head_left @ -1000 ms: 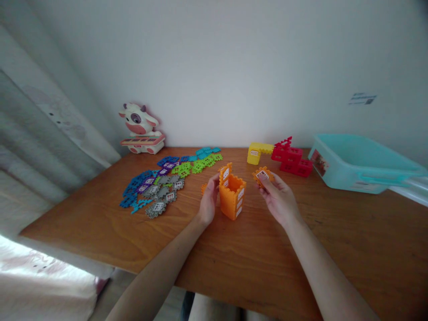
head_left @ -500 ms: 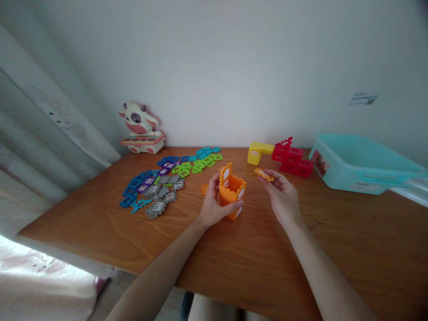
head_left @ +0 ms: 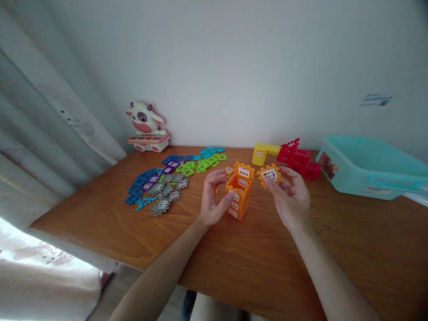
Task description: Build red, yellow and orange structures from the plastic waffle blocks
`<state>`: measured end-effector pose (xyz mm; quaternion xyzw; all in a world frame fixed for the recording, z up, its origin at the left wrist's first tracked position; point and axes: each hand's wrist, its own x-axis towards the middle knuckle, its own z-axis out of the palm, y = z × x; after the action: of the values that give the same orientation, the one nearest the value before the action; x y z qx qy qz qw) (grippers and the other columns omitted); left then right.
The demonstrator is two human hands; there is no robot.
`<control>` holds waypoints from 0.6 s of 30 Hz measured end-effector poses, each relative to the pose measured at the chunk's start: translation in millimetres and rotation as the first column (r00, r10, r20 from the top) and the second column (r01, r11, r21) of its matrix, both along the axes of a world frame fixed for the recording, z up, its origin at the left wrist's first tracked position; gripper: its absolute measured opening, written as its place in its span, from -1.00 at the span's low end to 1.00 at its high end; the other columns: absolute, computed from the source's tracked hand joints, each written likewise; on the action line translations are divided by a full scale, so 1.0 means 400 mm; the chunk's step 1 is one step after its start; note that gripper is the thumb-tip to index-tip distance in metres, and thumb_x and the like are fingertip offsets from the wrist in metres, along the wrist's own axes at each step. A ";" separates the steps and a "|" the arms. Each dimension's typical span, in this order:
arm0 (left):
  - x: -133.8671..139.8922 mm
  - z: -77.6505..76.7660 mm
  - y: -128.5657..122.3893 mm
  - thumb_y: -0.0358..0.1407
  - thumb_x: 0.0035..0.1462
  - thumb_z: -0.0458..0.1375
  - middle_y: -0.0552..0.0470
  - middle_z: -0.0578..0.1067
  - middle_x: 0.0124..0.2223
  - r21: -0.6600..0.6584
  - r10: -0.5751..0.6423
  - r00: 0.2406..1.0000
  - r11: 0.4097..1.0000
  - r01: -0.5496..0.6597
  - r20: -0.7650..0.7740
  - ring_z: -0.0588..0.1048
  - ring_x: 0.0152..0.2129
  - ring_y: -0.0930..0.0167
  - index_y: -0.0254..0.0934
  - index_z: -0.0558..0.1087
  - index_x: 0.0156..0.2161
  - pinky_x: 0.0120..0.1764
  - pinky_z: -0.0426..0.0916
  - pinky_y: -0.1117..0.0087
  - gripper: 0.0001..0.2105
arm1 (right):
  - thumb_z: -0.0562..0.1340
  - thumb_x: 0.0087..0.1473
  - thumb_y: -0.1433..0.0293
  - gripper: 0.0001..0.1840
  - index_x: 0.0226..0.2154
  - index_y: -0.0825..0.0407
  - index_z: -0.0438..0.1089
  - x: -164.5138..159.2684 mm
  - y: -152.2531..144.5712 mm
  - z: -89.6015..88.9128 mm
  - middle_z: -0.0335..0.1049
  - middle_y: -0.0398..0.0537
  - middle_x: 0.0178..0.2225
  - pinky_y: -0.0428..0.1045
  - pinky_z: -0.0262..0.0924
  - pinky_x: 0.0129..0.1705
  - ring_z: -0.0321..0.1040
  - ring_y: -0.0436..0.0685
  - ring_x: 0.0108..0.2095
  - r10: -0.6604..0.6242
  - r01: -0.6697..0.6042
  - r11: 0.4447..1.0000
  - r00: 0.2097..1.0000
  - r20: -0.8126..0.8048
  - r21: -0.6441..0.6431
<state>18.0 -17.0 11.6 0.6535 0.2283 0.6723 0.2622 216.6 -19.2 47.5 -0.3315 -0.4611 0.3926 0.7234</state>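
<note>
An orange tower [head_left: 239, 191] of interlocking window tiles stands on the wooden table [head_left: 234, 258], open at the top. My left hand [head_left: 211, 199] grips its left side, thumb on the front and fingers behind. My right hand [head_left: 291, 197] holds a single orange tile [head_left: 269, 174] with a white window, upright and facing me, just right of the tower's top and apart from it. One small orange tile [head_left: 229, 170] lies on the table behind the tower.
Flat blue, purple, grey, green and cyan tiles [head_left: 167, 178] spread over the table's left. A yellow block [head_left: 261, 153] and a red block build [head_left: 298, 158] stand at the back. A teal plastic bin [head_left: 371, 173] sits at the right. A toy cow [head_left: 146, 129] is by the curtain.
The tower has turned in my left hand, showing another face. My right hand has brought the loose tile from flat to upright and closer to the tower's top. The camera shifted slightly left.
</note>
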 end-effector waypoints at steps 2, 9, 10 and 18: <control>-0.004 0.006 0.001 -0.24 0.27 0.22 -0.15 0.30 0.24 -0.010 0.003 0.999 1.000 -0.004 -0.045 0.29 0.25 0.21 -0.09 0.32 0.14 0.16 0.34 0.10 -0.63 | 0.52 -0.07 0.26 -0.56 -0.14 -0.12 0.42 -0.004 -0.007 0.005 0.61 -0.16 -0.28 0.05 0.50 -0.18 0.57 0.08 -0.29 0.006 -0.006 1.000 1.000 0.001 0.022; -0.001 0.029 -0.015 -0.29 0.28 0.21 -0.09 0.43 0.03 0.066 0.141 0.967 0.989 -0.130 -0.211 0.43 0.03 0.30 -0.13 0.51 0.01 0.09 0.40 0.16 -0.80 | 0.48 0.00 0.30 -0.55 -0.02 -0.12 0.48 -0.023 -0.046 0.029 0.55 -0.16 -0.34 0.02 0.51 -0.27 0.52 0.06 -0.38 -0.130 0.110 0.987 0.976 0.175 0.118; 0.001 0.030 -0.016 -0.29 0.28 0.22 -0.08 0.43 0.00 0.065 0.150 0.964 0.988 -0.139 -0.220 0.44 0.00 0.31 -0.13 0.53 0.00 0.03 0.44 0.21 -0.80 | 0.48 -0.01 0.30 -0.56 -0.05 -0.12 0.49 -0.029 -0.054 0.033 0.56 -0.16 -0.35 0.02 0.51 -0.29 0.52 0.07 -0.40 -0.142 0.121 0.986 0.968 0.207 0.112; 0.007 0.037 -0.021 -0.25 0.21 0.29 -0.06 0.41 -0.10 0.106 0.122 0.977 0.989 -0.104 -0.177 0.45 -0.21 0.40 -0.18 0.53 -0.09 -0.37 0.46 0.45 -0.83 | 0.42 0.09 0.24 -0.65 -0.04 -0.13 0.55 -0.071 -0.081 0.025 0.63 -0.04 -0.20 0.07 0.53 -0.31 0.55 0.13 -0.36 -0.244 0.191 0.967 0.890 0.386 0.169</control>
<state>20.9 -25.3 26.2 0.7102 0.2555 0.6336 0.1698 188.1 -51.6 57.5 -0.4084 -0.5843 0.2021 0.6716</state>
